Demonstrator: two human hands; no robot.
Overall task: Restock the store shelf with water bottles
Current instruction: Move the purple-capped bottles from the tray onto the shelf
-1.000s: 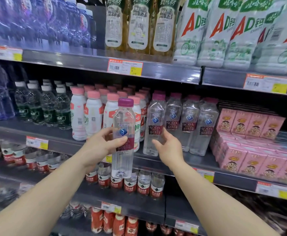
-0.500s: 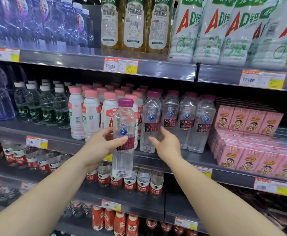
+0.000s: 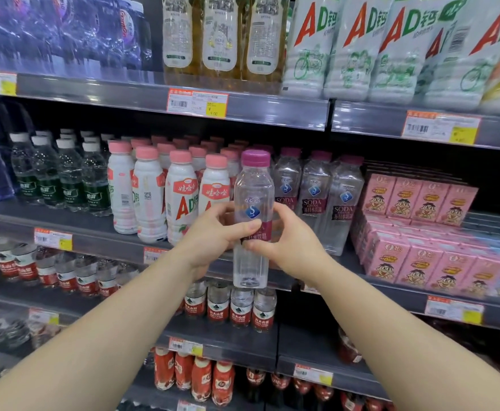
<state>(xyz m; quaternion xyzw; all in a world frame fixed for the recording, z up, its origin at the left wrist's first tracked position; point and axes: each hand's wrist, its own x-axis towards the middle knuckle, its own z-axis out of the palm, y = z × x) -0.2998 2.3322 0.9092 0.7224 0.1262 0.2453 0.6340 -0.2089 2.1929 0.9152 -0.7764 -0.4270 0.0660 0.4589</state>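
A clear soda water bottle (image 3: 253,191) with a purple cap and maroon label is held upright in front of the middle shelf (image 3: 100,241). My left hand (image 3: 213,235) grips its left side at the label, thumb across the front. My right hand (image 3: 287,241) wraps the right side of the same bottle. Behind it, a row of matching soda water bottles (image 3: 329,200) stands on the shelf, the leftmost of them partly hidden by the held bottle.
White AD milk bottles (image 3: 180,200) with pink caps stand left of the soda row, green-label water bottles (image 3: 68,179) farther left. Pink drink cartons (image 3: 420,232) fill the right. Red-label water bottles (image 3: 240,310) sit on the shelf below. Large bottles crowd the top shelf.
My right hand left the shelved soda bottles and closed on the held bottle's right side. The bottle rose and shifted right, toward the soda row.
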